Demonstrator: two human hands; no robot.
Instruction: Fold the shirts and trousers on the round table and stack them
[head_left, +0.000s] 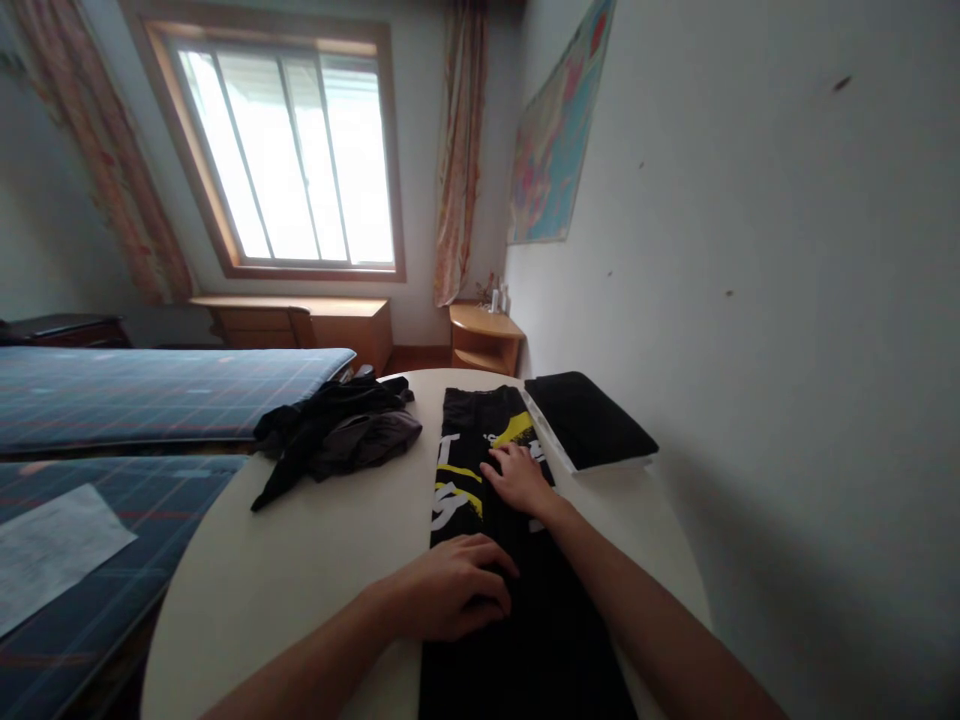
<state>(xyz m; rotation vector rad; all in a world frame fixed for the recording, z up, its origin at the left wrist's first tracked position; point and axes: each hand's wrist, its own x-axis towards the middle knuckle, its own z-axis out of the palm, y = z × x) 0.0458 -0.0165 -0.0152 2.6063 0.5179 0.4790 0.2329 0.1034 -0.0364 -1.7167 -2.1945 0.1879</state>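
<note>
A black garment (501, 590) with white and yellow print lies lengthwise on a white round table (300, 590), laid out as a long, narrow strip. My right hand (517, 478) rests on its printed part, fingers spread. Lower down, my left hand (457, 588) lies across the plain black part with its fingers loosely bent and apart, and nothing shows in it. The near end of the garment runs out of the bottom of the view.
Left on the table is a crumpled heap of dark clothes (345, 430). A neatly folded black cloth on something white (589, 420) lies at the right, near the wall (787, 350). Beds with blue plaid mattresses (165, 395) stand at the left, with a paper sheet (56, 550) on one.
</note>
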